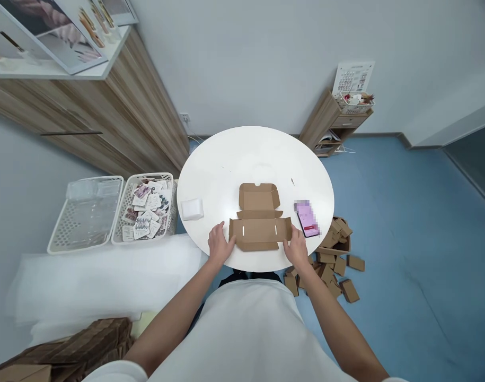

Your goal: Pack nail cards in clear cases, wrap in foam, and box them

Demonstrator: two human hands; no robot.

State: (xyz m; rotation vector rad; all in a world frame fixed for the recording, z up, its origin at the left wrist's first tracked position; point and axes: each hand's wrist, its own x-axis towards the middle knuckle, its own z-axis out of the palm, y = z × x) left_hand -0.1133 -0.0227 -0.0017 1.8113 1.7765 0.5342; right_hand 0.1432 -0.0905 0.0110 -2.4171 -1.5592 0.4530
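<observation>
An unfolded brown cardboard mailer box (259, 229) lies on the white oval table (250, 154), its lid panel toward the far side and its short side flaps partly raised. My left hand (220, 244) is at the near left edge, thumb touching the cardboard and fingers curled along the left flap. At the opposite end, my right hand (296, 248) has the right flap between its thumb and fingers. Both hands grip the same piece of cardboard. Two small white slots show in its middle panel.
A phone (307, 218) lies right of the box, and a white packet stack (192, 209) lies left. Folded boxes (333, 273) are heaped on the floor at right. White baskets (147, 241), one holding printed packets, stand left beside white sheeting (107, 281).
</observation>
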